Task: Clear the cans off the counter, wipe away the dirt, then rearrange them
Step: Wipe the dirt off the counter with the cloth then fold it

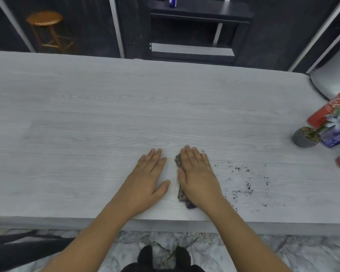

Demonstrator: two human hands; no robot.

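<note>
Both hands lie flat, fingers straight: the left hand [150, 174] on the bare counter [86, 114], the right hand [198, 173] pressing a cloth [182, 195] beside the dirt [243, 185].

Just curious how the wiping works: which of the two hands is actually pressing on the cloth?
The right hand lies flat on the dark speckled cloth; the left hand rests on bare grey counter.

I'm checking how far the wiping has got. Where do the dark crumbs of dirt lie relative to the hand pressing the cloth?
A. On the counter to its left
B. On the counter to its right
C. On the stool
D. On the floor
B: the dirt speckles the counter just right of the right hand, which presses flat on the cloth.
</note>
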